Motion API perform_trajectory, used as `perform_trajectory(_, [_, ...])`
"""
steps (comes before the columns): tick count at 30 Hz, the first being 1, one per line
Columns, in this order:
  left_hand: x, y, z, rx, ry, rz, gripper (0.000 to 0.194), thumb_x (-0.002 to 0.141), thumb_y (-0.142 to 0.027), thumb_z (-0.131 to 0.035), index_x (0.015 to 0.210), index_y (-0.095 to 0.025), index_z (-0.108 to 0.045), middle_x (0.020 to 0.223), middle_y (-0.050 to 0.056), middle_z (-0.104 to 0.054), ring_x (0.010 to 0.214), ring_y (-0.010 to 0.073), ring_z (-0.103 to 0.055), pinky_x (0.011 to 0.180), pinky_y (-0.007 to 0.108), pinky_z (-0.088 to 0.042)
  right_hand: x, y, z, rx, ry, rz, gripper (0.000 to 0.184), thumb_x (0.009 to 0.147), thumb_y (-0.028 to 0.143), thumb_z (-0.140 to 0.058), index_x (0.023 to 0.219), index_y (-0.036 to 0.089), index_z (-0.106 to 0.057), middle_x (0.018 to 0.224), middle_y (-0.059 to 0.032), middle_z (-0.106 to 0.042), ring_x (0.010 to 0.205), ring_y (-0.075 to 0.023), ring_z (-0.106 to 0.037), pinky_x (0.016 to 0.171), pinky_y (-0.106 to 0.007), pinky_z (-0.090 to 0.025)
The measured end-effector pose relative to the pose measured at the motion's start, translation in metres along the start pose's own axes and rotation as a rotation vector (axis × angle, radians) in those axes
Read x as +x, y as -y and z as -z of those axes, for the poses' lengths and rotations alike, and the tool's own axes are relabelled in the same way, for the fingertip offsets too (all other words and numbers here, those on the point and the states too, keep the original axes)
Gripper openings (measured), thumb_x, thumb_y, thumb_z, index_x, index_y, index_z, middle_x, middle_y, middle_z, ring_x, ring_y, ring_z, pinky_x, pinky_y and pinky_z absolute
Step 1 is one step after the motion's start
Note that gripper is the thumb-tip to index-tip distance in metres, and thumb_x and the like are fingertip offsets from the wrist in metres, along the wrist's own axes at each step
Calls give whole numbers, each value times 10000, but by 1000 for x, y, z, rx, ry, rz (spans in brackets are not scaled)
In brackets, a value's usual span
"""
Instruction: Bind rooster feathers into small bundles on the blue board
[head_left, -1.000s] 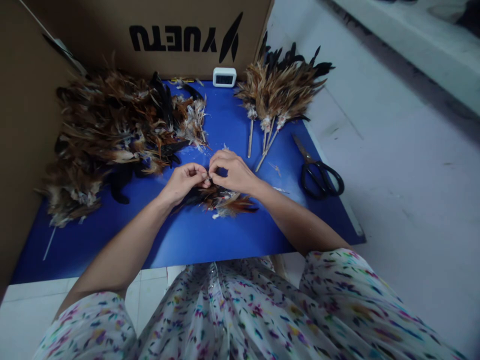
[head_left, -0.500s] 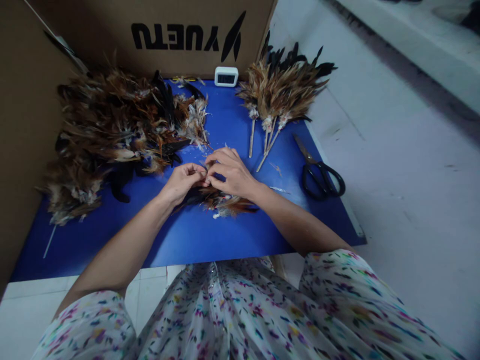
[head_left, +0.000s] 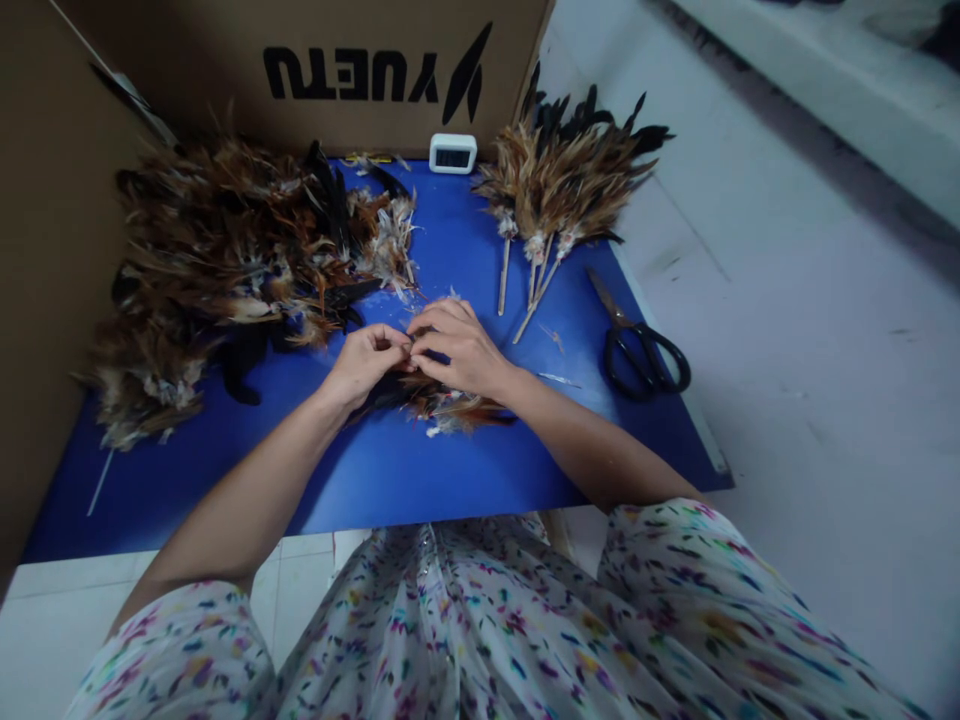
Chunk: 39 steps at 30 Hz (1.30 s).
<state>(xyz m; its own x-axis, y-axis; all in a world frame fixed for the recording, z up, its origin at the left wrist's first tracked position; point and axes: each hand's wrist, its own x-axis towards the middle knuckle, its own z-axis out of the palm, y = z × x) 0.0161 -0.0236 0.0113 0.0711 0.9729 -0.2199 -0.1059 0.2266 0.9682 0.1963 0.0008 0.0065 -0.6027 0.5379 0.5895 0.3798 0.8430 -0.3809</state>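
Both my hands meet over the middle of the blue table (head_left: 442, 480). My left hand (head_left: 367, 365) is closed in a pinch, thumb against forefinger. The fingertips of my right hand (head_left: 461, 345) pinch right beside it, with its other fingers arched above. What lies between the fingertips is small and mostly hidden; it looks like part of a feather. Under and in front of the hands lies a small heap of brown and black feathers (head_left: 457, 408), partly covered by them.
A large pile of brown feathers (head_left: 217, 240) fills the left side. Several feather bundles on sticks (head_left: 570, 180) lie at the back right, with black-handled scissors (head_left: 645, 360) nearer. A white digital timer (head_left: 452, 154) stands against a cardboard box (head_left: 360, 120).
Both hands stay nearly in place, with only a very slight shift of the fingers to the left. The other things have not moved.
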Motion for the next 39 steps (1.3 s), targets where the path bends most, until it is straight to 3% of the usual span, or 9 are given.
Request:
perform_trajectory(6, [1,1,3,-10,48,-47,330,567,-311,-844,716,-128,-612,607,25,-685,549,125,-649,616,255,-527,0,-5,2,207,23,-256,157,921,246,-541,960,206,-687,998,-52,-737,1023,-206,-630,967,-408,-445])
perform_trajectory(16, [3,4,6,3,75,-115,326,586,-310,-845,734,-139,-610,619,6,-680,561,128,-652,628,270,-539,2,-4,1,229,129,-294,240,827,153,-570,1034,192,-683,1049,-55,-738,1013,-208,-648,958,-398,-464])
perform_trajectory(21, [5,7,7,54,28,-151,331,594,-313,-842,752,-155,-597,653,-5,-678,584,133,-662,653,287,-555,4,1,3,377,99,-441,185,829,195,-587,978,175,-695,966,-38,-751,885,-166,-680,852,-323,-498])
perform_trajectory(26, [2,7,5,126,-25,-181,314,617,-305,-828,770,-167,-590,684,-3,-673,605,138,-670,653,281,-559,4,3,-2,419,44,-589,194,865,307,-597,893,163,-724,823,-28,-747,782,-160,-673,794,-318,-499])
perform_trajectory(31, [2,10,3,250,-71,-273,237,673,-265,-768,786,-171,-582,726,-3,-683,620,133,-686,618,245,-555,6,3,-7,518,34,-783,124,823,212,-612,805,145,-715,690,-17,-717,608,-117,-643,646,-254,-511])
perform_trajectory(34, [3,13,3,311,-93,-340,225,679,-246,-748,789,-183,-563,727,-17,-688,605,127,-688,579,227,-553,11,6,-6,621,80,-928,108,804,147,-601,759,139,-700,632,6,-692,459,-61,-557,496,-185,-454])
perform_trajectory(39, [2,17,3,364,-93,-409,218,717,-260,-728,811,-192,-543,741,-9,-705,610,132,-708,575,222,-567,19,15,1,760,108,-1121,144,770,63,-597,665,132,-668,561,27,-647,408,-33,-489,349,-135,-331])
